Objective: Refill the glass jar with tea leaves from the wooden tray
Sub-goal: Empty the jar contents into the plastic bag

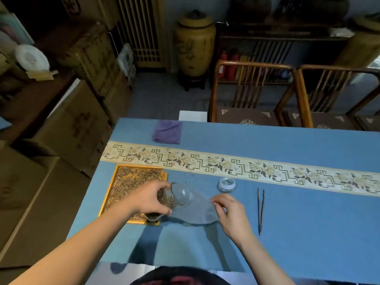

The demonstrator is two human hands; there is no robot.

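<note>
Over tray [115, 183], left hand [148, 199] fingers grip tilted jar [176, 196].

A clear, glossy glass jar [181, 195] with dry, wiry brown tea leaves; a smooth yellow wooden tray [109, 194]; matt blue woven tablecloth [287, 233]; soft purple terry towel [167, 132]; thin dark tweezers [261, 210].

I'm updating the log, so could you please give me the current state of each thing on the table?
Jar: tilted, lid off, partly filled with leaves, gripped by left hand.
Tray: flat on the table, covered in loose tea leaves.
Lid: off, lying apart from the jar.
Clear sheet: at the jar's mouth, pinched by right hand.
Tweezers: lying unused.
Cloth: folded.
</note>
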